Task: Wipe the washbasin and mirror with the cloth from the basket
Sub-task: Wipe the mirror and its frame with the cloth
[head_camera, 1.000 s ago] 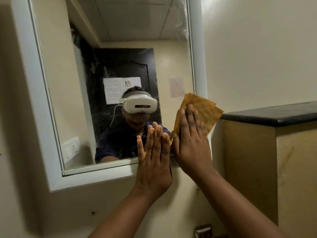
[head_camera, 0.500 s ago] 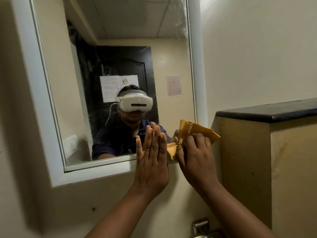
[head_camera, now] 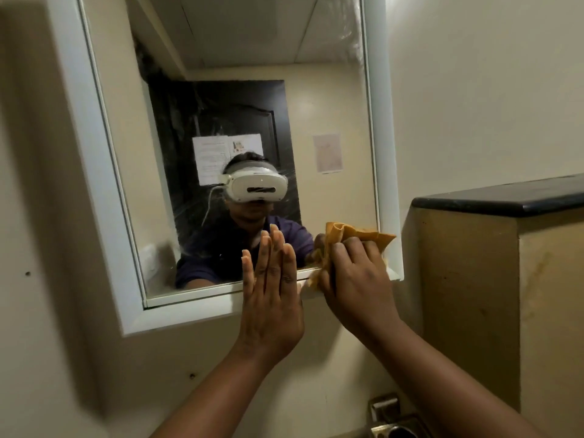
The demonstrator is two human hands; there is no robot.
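A white-framed mirror [head_camera: 331, 90] hangs on the cream wall, its glass streaked in the middle. My right hand [head_camera: 357, 279] grips a bunched orange cloth [head_camera: 357, 237] at the mirror's lower right corner, over the bottom frame. My left hand [head_camera: 271, 289] lies flat with straight fingers against the bottom frame and the glass just left of the cloth. The washbasin and the basket are out of view.
A tan partition [head_camera: 467, 295] with a black stone top [head_camera: 505, 196] stands close on the right of the mirror. A metal fitting [head_camera: 392, 415] shows at the bottom edge. The glass reflects a person wearing a headset and a dark door.
My right hand slid down from flat on the spread cloth to the lower right corner and bunched the cloth in its fingers. My left hand stayed flat in place.
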